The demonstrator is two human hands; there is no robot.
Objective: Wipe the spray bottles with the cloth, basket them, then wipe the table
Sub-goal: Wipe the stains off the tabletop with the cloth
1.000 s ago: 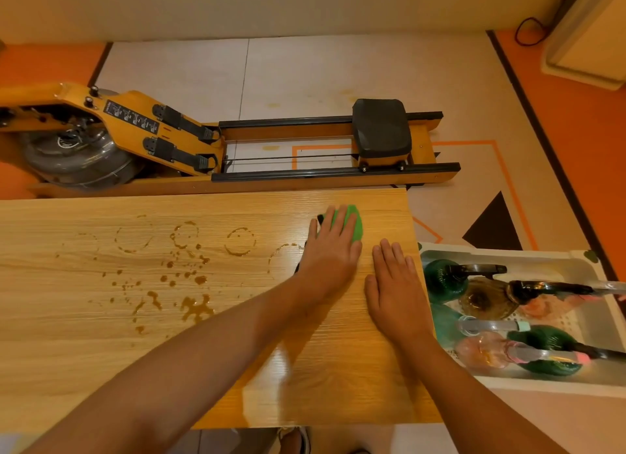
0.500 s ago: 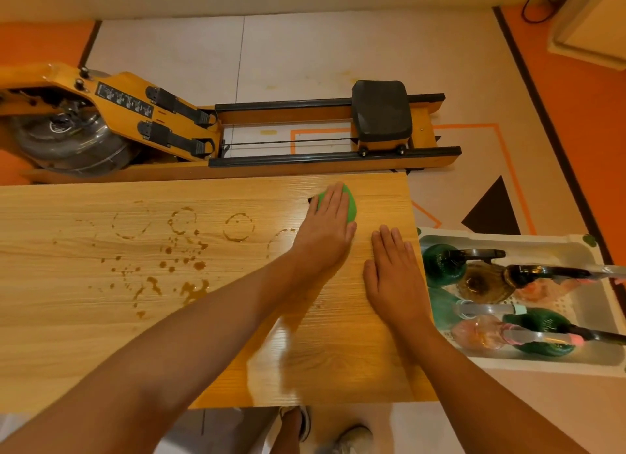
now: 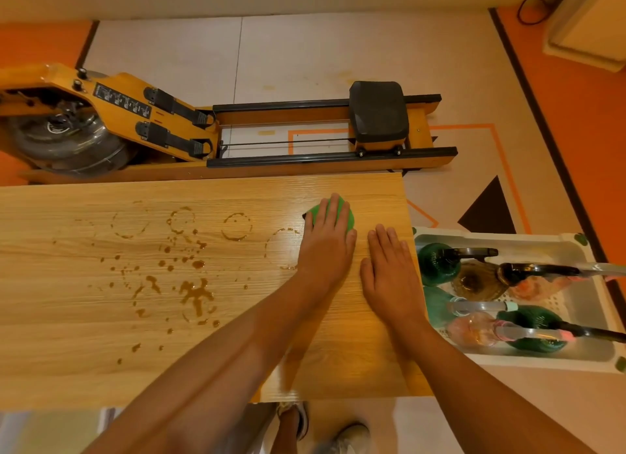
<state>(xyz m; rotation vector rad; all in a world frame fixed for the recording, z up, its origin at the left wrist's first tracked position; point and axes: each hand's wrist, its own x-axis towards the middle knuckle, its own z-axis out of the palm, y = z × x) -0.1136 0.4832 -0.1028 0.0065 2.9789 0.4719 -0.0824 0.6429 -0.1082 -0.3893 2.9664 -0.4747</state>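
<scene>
Change since earlier: little has been shifted; the left hand [image 3: 327, 250] and the cloth [image 3: 349, 216] under it have been drawn slightly back from the far edge of the table [image 3: 101, 352], and the right hand [image 3: 389, 277] has been kept flat beside them.
Table: a long wooden top, being wiped at its right end only. Brown stains [image 3: 194, 294] and ring marks [image 3: 237, 226] are left across the middle.
Rowing machine [image 3: 111, 101]: laid on the floor beyond the table's far edge, apart from it.
Basket [image 3: 508, 238]: white, set low just beside the table's right end.
Spray bottles [image 3: 437, 264]: laid on their sides in the basket, green, amber and pink. The bottle steps are judged done and only the table is left.
Risk: the wet spill may be smeared wider instead of lifted if the small cloth is dragged through it in one pass. The cloth could also be pushed off the nearby far edge or right end, and drops could be swept onto the cleaned bottles.
Left hand: reached across the body, palm down, fingers straight and together. Nothing is gripped; the cloth is pressed flat.
Right hand: laid flat on bare wood near the right end, fingers straight and holding nothing, judged to be a brace.
Cloth: green, mostly hidden under the left fingers, with its rim seen past the fingertips.
</scene>
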